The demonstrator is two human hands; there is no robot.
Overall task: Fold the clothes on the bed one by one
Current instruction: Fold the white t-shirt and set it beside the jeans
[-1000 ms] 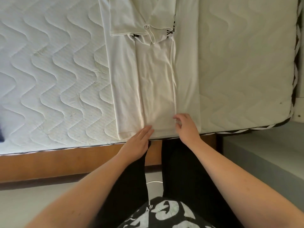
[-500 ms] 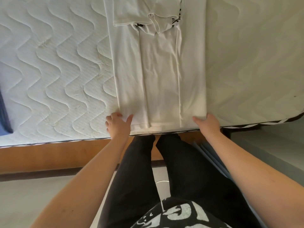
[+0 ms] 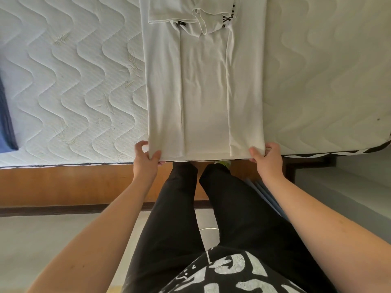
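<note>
A white garment [image 3: 203,85] is laid flat on the quilted mattress [image 3: 69,85], with both long sides folded inward so that a narrow lengthwise strip is formed. Its near hem is aligned with the mattress edge closest to the person, and its far end, where folded sleeves and a black-printed trim are seen, is cut off by the top of the view. The near left corner of the garment is pinched by the left hand [image 3: 147,158], the thumb being laid on top of the fabric and the fingers curled at and under the edge. The near right corner is gripped in the same manner by the right hand [image 3: 265,159], thumb on top and fingers tucked beneath. Both corners are held just at the mattress edge. A blue cloth [image 3: 5,123] is seen at the far left of the mattress, well apart from the garment. A wooden bed frame [image 3: 63,182] is visible below the mattress.
</note>
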